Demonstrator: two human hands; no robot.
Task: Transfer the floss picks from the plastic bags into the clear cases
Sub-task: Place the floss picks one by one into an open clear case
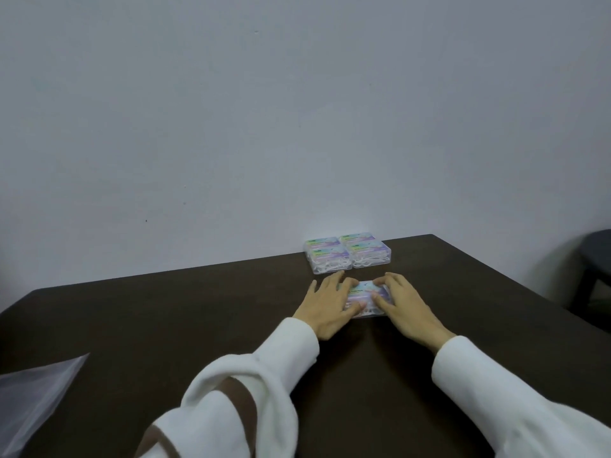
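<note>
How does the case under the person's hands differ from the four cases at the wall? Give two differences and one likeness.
1. The near case lies alone; the four far cases sit grouped two by two.
2. The left hand and right hand rest on the near case; nothing touches the far cases.
Shared: clear cases with pastel labels, white floss picks inside, flat on the dark table.

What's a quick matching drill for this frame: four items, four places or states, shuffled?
Items
1. left hand
2. case under the hands
3. four filled cases
4. plastic bag

Places or states
A. near left edge of the table
B. grouped two by two at the far edge by the wall
C. fingers resting on the left side of a case
D. flat on the table, right hand also on it

Pairs: 1-C, 2-D, 3-B, 4-A
</note>
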